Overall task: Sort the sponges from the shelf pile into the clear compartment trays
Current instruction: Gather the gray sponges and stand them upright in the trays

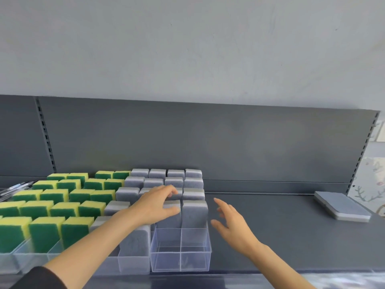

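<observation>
Head view. Left hand (158, 203) grips a grey rectangular foam sponge (171, 215) by its top edge: thumb on the near face, fingers curled over the back. The sponge stands on end in a back compartment of the clear plastic compartment tray (166, 259) at the front of the shelf. Its long axis is vertical, its broad dark face is toward the person, and a paler layer shows along the top. A second upright grey sponge (194, 213) touches it on the right, facing the same way.

Step in hand, as I read it: seating this sponge in its slot. The tray's two front compartments look empty, so the sorting is unfinished.

Right hand (231, 222) hovers just right of the tray, fingers spread and loose, holding nothing.

The next move likely calls for letting go and fetching another piece from the low flat stack of grey sponges (341, 207), well apart to the right on the dark grey metal shelf (270, 226). That piece would need turning on end before it is lowered into a front compartment. Foam gives under the fingers, so a light pinch should do. Care is needed not to tip the neighbours.

More grey sponges stand in rows behind the tray. Rows of green-and-yellow sponges (52, 205) stand in trays to the left. Far left lie what look like pens (16, 187), blurred.
</observation>
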A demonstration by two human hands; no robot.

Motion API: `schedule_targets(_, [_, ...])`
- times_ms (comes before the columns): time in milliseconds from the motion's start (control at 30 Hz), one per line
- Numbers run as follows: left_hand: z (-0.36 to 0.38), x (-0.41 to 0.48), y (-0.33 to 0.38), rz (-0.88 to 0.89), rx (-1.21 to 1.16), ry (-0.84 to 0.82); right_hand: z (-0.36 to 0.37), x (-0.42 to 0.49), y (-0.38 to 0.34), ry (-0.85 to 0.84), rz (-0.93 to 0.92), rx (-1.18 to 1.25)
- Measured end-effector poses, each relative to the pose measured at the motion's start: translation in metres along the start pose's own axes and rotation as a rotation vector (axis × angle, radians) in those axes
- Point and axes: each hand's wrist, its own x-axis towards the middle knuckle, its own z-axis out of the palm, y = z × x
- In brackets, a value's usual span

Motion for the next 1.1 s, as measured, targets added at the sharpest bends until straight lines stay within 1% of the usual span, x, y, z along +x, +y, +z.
schedule_targets(100, [-0.002,0.003,0.018,0.039,0.024,0.067,-0.015,-0.008,0.020,0.044,0.068,0.012])
schedule_targets(200, [0.004,0.013,0.039,0.075,0.046,0.053,-0.030,-0.014,0.036,0.091,0.102,0.014])
schedule_targets(333, [0.021,0.033,0.067,0.078,0.055,0.005,-0.051,-0.024,0.058,0.130,0.130,-0.013])
schedule_targets(467, [0.042,0.056,0.098,0.093,0.054,-0.047,-0.079,-0.037,0.087,0.159,0.198,-0.026])
schedule_targets(633, [0.076,0.085,0.140,0.105,0.082,-0.174,-0.113,-0.061,0.126,0.181,0.298,-0.079])
schedule_targets(867, [0.119,0.120,0.194,0.161,0.106,-0.283,-0.161,-0.107,0.170,0.220,0.452,-0.151])
schedule_targets(1100, [0.157,0.166,0.250,0.252,0.101,-0.357,-0.212,-0.137,0.205,0.334,0.588,-0.204])
